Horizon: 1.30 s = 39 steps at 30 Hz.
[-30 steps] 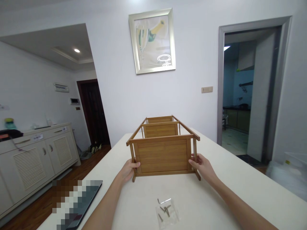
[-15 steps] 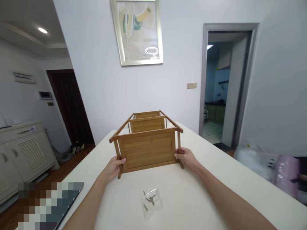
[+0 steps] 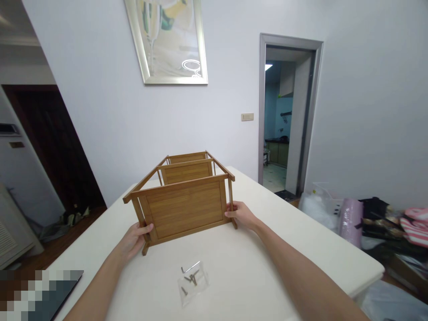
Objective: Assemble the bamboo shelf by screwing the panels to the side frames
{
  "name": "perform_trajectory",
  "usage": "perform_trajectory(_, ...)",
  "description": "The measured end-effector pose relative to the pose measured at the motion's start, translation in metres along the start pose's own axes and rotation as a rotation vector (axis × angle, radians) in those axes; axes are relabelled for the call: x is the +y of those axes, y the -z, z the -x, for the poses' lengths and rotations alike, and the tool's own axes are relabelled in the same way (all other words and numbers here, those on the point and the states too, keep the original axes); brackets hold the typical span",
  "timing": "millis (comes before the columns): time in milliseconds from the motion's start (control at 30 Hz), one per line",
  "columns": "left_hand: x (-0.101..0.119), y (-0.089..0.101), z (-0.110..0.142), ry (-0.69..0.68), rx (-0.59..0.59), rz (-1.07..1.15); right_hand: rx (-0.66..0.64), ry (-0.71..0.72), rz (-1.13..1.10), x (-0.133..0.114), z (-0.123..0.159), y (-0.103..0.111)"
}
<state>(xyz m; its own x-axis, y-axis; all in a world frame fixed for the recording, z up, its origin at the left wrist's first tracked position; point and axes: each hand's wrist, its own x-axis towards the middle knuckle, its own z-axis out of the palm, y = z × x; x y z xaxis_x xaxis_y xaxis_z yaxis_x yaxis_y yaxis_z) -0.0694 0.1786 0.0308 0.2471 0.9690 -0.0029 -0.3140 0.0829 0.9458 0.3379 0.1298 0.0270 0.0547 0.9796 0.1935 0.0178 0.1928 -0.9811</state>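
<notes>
A brown wooden shelf rack (image 3: 185, 207) lies on its side on the white table (image 3: 254, 276), one panel facing me and its other shelves behind. My left hand (image 3: 135, 240) grips the left post near its lower end, thumb on the front. Around the right post, low down, my right hand (image 3: 243, 215) is closed with fingertips at the panel's edge. Close to me lies a clear plastic bag (image 3: 194, 284) with several screws and an L-shaped hex key (image 3: 190, 267).
A dark flat object (image 3: 63, 296), partly pixelated, is at the table's left edge. Beyond the right edge sit a pink wrapped roll (image 3: 351, 222), plastic bags and clothes (image 3: 416, 225). A framed picture (image 3: 174, 44) hangs on the wall, left of a doorway (image 3: 281, 120).
My view has turned to the right, so everything sits further left in the picture. Both hands keep their hold on the rack, which looks slightly more angled.
</notes>
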Motion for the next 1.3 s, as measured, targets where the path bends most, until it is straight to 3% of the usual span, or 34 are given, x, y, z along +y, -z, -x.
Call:
perform_trajectory(567,-0.002,0.003,-0.003,0.013,-0.038,-0.009,-0.049,-0.029,-0.055,-0.003,-0.002,0.006)
perform_trajectory(1000,0.004,-0.016,0.005,0.077,-0.055,0.031,-0.046,-0.028,-0.076,-0.010,-0.001,0.017)
perform_trajectory(1300,0.002,-0.015,0.001,0.061,-0.075,0.010,-0.065,-0.039,-0.093,-0.012,0.002,0.018)
